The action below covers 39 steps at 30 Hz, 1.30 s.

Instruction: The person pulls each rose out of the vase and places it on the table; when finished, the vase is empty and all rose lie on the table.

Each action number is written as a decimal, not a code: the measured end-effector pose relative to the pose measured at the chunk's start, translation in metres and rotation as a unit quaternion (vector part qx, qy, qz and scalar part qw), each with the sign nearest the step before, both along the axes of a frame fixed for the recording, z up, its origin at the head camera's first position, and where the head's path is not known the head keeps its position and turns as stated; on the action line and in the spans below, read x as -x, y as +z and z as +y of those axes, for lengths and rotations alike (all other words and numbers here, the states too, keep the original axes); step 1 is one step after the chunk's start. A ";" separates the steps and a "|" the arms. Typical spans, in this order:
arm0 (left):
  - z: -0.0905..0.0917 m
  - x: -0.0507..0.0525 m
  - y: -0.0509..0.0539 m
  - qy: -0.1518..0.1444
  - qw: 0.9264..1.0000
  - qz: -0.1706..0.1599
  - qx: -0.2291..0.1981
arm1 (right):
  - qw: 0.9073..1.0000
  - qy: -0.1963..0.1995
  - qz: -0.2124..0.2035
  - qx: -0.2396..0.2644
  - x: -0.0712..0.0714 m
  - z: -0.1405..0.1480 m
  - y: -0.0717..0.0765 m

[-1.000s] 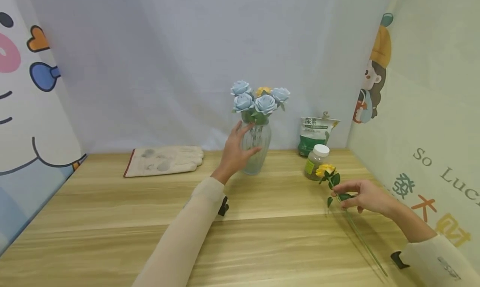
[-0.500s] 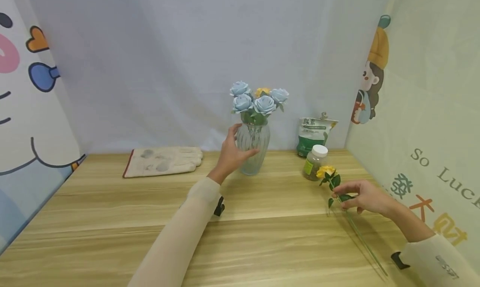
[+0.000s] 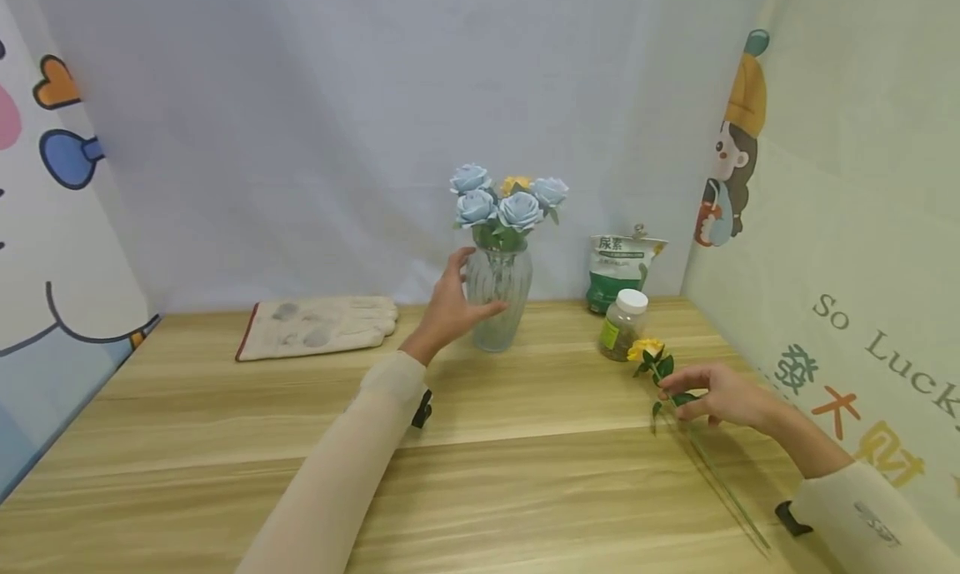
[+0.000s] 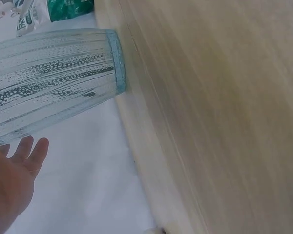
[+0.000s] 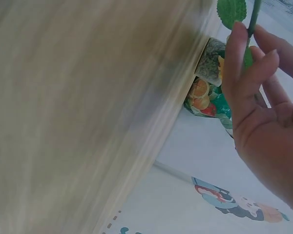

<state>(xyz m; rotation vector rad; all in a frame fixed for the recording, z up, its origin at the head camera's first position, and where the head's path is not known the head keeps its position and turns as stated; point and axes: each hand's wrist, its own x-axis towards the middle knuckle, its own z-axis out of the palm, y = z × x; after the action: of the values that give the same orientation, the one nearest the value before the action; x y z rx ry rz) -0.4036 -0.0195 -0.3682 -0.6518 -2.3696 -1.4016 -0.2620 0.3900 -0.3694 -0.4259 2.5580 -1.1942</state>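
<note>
A clear ribbed glass vase stands upright at the back middle of the table. In it are several pale blue roses and a yellow rose. My left hand is at the vase's left side, thumb extended across its front and fingers spread; in the left wrist view the fingertips show beside the glass, and contact is unclear. At the right, my right hand pinches the green stem of another yellow rose, whose bloom points away from me. The stem shows between thumb and fingers in the right wrist view.
A white-capped jar stands behind the held rose, with a clipped green-and-white bag at its back. Cloth work gloves lie flat at the back left. Printed cloth hangs around the table's back and sides.
My left hand has drawn its fingers from the front of the vase's neck to its left side. The right hand still holds the yellow rose. The head view has turned slightly right.
</note>
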 end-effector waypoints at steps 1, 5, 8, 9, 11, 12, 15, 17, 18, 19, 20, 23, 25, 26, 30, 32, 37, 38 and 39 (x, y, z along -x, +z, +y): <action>0.000 0.001 0.001 0.000 1.000 0.000 0.001 | 1.000 -0.001 0.000 0.000 0.001 0.000 0.000; 0.000 0.003 0.004 0.003 1.000 0.000 0.000 | 1.000 0.001 -0.006 0.007 0.003 0.001 -0.001; 0.001 0.004 0.006 0.005 1.000 -0.003 -0.009 | 1.000 0.004 -0.009 0.012 0.005 0.002 -0.002; 0.001 0.004 0.006 0.004 1.000 -0.005 -0.012 | 1.000 0.004 -0.011 0.013 0.005 0.002 -0.003; 0.003 0.003 0.007 0.003 1.000 -0.009 -0.018 | 1.000 0.005 -0.011 0.009 0.006 0.003 -0.004; 0.004 0.003 0.007 0.003 1.000 -0.013 -0.020 | 1.000 0.008 -0.012 0.008 0.006 0.003 -0.005; 0.006 0.002 0.007 0.000 0.999 -0.022 -0.028 | 1.000 0.020 -0.017 0.008 0.006 0.004 -0.006; 0.007 0.002 0.006 0.002 0.999 -0.026 -0.029 | 0.999 0.031 -0.021 0.009 0.007 0.004 -0.006; 0.007 0.001 0.005 0.003 0.999 -0.027 -0.030 | 0.999 0.037 -0.024 0.011 0.007 0.004 -0.007; 0.007 0.001 0.004 0.004 0.999 -0.028 -0.032 | 0.999 0.041 -0.025 0.009 0.008 0.004 -0.007; 0.007 0.001 0.004 0.005 0.999 -0.029 -0.032 | 0.999 0.044 -0.026 0.007 0.008 0.004 -0.007; 0.008 0.002 0.002 0.003 0.999 -0.034 -0.040 | 0.999 0.045 -0.028 -0.004 0.009 0.004 -0.007; 0.009 0.002 0.000 0.000 0.998 -0.036 -0.048 | 0.999 0.043 -0.028 -0.008 0.010 0.004 -0.007; 0.009 0.002 0.000 -0.002 0.998 -0.035 -0.052 | 0.999 0.041 -0.029 -0.010 0.010 0.004 -0.007; 0.012 0.003 -0.001 -0.005 0.998 -0.028 -0.063 | 0.999 0.038 -0.022 -0.011 0.011 0.006 -0.007; 0.013 0.004 -0.001 -0.006 0.997 -0.025 -0.068 | 0.999 0.035 -0.015 -0.013 0.011 0.007 -0.007; 0.014 0.004 -0.002 -0.013 0.996 -0.029 -0.079 | 0.996 0.031 0.044 -0.068 0.009 0.007 -0.005; 0.015 0.004 -0.002 -0.015 0.996 -0.031 -0.079 | 0.994 0.024 0.059 -0.085 0.008 0.007 -0.003; 0.015 0.004 -0.002 -0.016 0.996 -0.031 -0.079 | 0.992 0.017 0.071 -0.103 0.007 0.008 -0.001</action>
<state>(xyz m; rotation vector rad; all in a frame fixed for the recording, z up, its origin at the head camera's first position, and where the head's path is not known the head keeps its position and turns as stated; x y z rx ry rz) -0.4079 -0.0041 -0.3700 -0.6150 -2.2746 -1.6251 -0.2689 0.3981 -0.3706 -0.5207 2.7478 -0.9059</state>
